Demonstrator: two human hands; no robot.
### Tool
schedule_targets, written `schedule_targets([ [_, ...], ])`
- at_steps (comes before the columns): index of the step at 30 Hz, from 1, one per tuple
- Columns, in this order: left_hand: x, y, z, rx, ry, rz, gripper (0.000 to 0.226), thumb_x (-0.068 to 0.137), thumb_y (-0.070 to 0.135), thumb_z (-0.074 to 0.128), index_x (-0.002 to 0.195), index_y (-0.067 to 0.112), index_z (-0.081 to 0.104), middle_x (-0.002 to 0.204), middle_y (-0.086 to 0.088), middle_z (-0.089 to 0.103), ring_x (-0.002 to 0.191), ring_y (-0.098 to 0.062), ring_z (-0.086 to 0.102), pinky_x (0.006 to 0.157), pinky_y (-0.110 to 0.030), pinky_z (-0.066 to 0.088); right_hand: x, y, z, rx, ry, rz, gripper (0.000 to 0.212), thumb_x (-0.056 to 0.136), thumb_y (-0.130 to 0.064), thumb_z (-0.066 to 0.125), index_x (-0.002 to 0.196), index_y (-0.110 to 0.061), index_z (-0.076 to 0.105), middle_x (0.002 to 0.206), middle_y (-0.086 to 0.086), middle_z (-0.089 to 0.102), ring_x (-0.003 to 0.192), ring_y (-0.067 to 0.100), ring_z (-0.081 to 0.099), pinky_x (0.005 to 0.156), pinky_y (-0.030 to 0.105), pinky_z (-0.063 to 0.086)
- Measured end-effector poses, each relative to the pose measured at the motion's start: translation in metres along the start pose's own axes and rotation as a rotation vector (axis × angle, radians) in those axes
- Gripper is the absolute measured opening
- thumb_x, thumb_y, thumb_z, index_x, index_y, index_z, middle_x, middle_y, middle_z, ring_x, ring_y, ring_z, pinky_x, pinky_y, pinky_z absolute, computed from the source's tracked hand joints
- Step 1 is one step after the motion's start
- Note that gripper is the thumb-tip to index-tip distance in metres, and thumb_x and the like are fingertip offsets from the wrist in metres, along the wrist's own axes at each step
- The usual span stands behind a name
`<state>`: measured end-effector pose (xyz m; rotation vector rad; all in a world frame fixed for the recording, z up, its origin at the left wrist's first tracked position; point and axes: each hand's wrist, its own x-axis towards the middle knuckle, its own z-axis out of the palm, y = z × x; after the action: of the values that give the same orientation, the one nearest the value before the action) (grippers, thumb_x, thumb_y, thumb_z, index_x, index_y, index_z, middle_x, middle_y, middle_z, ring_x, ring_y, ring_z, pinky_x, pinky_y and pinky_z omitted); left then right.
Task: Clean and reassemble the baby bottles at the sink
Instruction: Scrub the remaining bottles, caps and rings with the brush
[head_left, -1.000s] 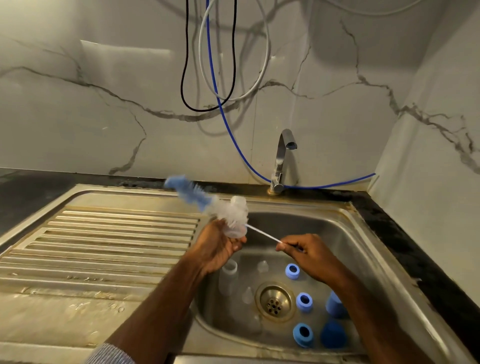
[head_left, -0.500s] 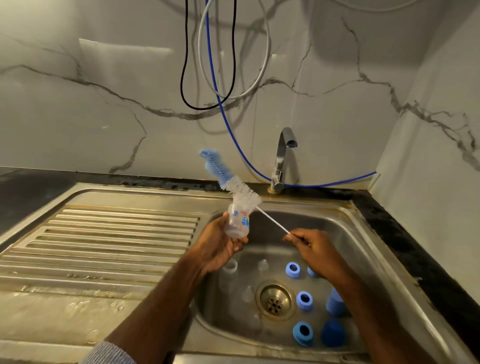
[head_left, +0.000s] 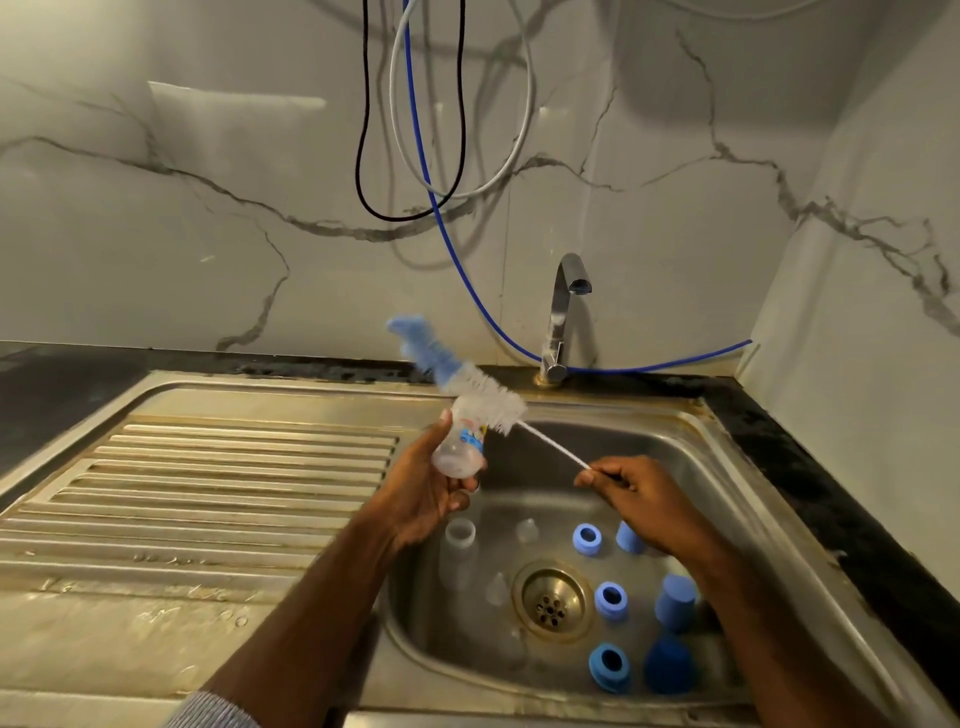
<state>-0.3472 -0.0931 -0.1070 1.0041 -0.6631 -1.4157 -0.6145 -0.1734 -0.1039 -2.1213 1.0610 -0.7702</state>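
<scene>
Single head-worn view, looking forward and down, close over the sink (head_left: 649, 415), wall behind filling upper half

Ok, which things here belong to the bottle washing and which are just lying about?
In the job: bottle in left hand; brush in right hand; blue rings, caps, spare bottle in sink.
Lying about: tap, wall cables.
</scene>
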Motion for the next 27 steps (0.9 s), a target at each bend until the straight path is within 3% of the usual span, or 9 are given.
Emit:
schedule_targets([
  [3, 0.000, -0.001, 0.000, 0.052, 0.017, 0.036, 0.072, 0.083, 0.053, 0.073, 0.136, 0.014, 0.047, 0.099, -0.016, 0.068, 0.071, -0.019, 0.060, 0.054, -0.027, 0.048, 0.000, -0.001, 0.001, 0.084, 0.076, 0.020, 0.020, 0.100, -0.018, 0.059, 0.093, -0.027, 0.075, 0.068, -0.021, 0.069, 0.063, -0.005, 0.061, 0.064, 0.013, 0.044],
  [5, 0.000, -0.003, 0.006, 0.010, -0.001, 0.048, 0.069, 0.082, 0.054, 0.073, 0.135, 0.015, 0.052, 0.106, -0.016, 0.069, 0.080, -0.022, 0.064, 0.063, -0.031, 0.052, 0.000, -0.006, 0.008, 0.089, 0.053, 0.013, 0.021, 0.101, -0.020, 0.058, 0.094, -0.029, 0.075, 0.063, -0.014, 0.068, 0.056, 0.001, 0.056, 0.058, 0.018, 0.045],
  [8, 0.001, -0.005, 0.012, -0.092, 0.087, 0.055, 0.061, 0.082, 0.052, 0.071, 0.129, 0.015, 0.062, 0.120, -0.020, 0.066, 0.097, -0.029, 0.060, 0.079, -0.040, 0.051, 0.001, -0.013, 0.020, 0.028, 0.038, -0.017, 0.018, 0.101, -0.023, 0.058, 0.098, -0.028, 0.076, 0.078, -0.001, 0.074, 0.072, 0.017, 0.068, 0.069, 0.033, 0.054],
  [11, 0.000, -0.004, 0.012, -0.189, 0.138, 0.079, 0.054, 0.092, 0.047, 0.061, 0.133, 0.011, 0.059, 0.123, -0.020, 0.065, 0.102, -0.029, 0.060, 0.085, -0.043, 0.049, 0.000, -0.016, 0.022, -0.041, -0.043, -0.086, 0.020, 0.100, -0.024, 0.059, 0.092, -0.035, 0.074, 0.078, -0.014, 0.072, 0.074, 0.005, 0.065, 0.068, 0.021, 0.051],
  [13, -0.001, 0.000, 0.009, -0.227, 0.130, 0.103, 0.052, 0.099, 0.042, 0.052, 0.138, 0.009, 0.054, 0.118, -0.020, 0.066, 0.093, -0.027, 0.062, 0.082, -0.040, 0.048, 0.000, -0.012, 0.015, -0.074, -0.094, -0.095, 0.022, 0.100, -0.025, 0.058, 0.090, -0.036, 0.074, 0.081, -0.016, 0.072, 0.078, 0.003, 0.066, 0.074, 0.021, 0.052],
  [17, -0.001, -0.003, 0.012, -0.141, 0.125, 0.061, 0.056, 0.096, 0.047, 0.050, 0.135, 0.007, 0.055, 0.119, -0.024, 0.064, 0.087, -0.027, 0.065, 0.076, -0.038, 0.049, 0.001, -0.004, 0.009, -0.055, 0.063, -0.021, 0.019, 0.100, -0.021, 0.059, 0.097, -0.025, 0.077, 0.088, -0.012, 0.074, 0.087, 0.003, 0.067, 0.085, 0.030, 0.055],
  [22, 0.002, -0.006, 0.007, -0.173, 0.144, 0.094, 0.046, 0.099, 0.033, 0.050, 0.138, 0.008, 0.054, 0.113, -0.018, 0.072, 0.095, -0.030, 0.068, 0.086, -0.043, 0.052, 0.000, -0.008, 0.012, -0.082, -0.136, -0.054, 0.022, 0.100, -0.023, 0.059, 0.091, -0.029, 0.077, 0.084, -0.019, 0.072, 0.081, -0.003, 0.066, 0.075, 0.022, 0.053],
  [25, 0.003, -0.002, 0.005, -0.163, 0.145, 0.071, 0.046, 0.100, 0.035, 0.050, 0.136, 0.007, 0.054, 0.126, -0.025, 0.065, 0.094, -0.031, 0.067, 0.081, -0.041, 0.052, 0.001, -0.003, 0.005, -0.083, 0.015, -0.025, 0.020, 0.100, -0.021, 0.060, 0.092, -0.028, 0.076, 0.081, -0.017, 0.072, 0.080, -0.004, 0.065, 0.076, 0.019, 0.049],
  [27, 0.003, -0.005, 0.012, -0.121, 0.152, 0.049, 0.042, 0.103, 0.035, 0.048, 0.132, 0.006, 0.056, 0.113, -0.023, 0.069, 0.084, -0.028, 0.067, 0.073, -0.038, 0.050, 0.003, -0.007, 0.013, -0.100, 0.062, -0.036, 0.017, 0.100, -0.023, 0.060, 0.095, -0.027, 0.076, 0.077, -0.016, 0.070, 0.075, -0.004, 0.063, 0.072, 0.019, 0.047],
])
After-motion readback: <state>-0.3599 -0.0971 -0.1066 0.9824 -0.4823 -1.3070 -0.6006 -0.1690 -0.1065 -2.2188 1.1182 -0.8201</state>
